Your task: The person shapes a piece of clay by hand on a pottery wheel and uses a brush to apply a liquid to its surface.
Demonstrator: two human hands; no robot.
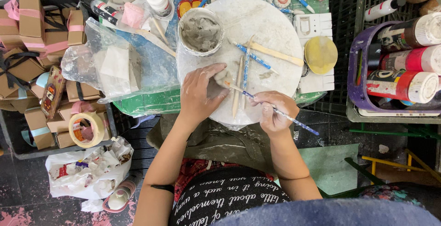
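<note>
Leftmost, a pile of small brown gift boxes (32, 47) with pink ribbons fills a dark tray; 1 roll of tape (86, 129) lies at its lower edge. Next, 1 clear plastic bag (108, 65) rests on the green table (147, 103). The left hand (198, 96) presses 1 small lump of grey clay (224, 77) onto the round white work board (268, 24), fingers together and curled over the lump. Above it stands 1 bowl of grey clay (200, 31). On the board lie 2 wooden modelling sticks (275, 53) and 2 blue patterned tools. The right hand (274, 111) has its fingers clamped on 1 blue patterned brush (287, 116), tip touching the lump. Further right sits 1 yellow disc (320, 54), then 1 purple basket (356, 65) holding 3 paint bottles (404, 86).
</note>
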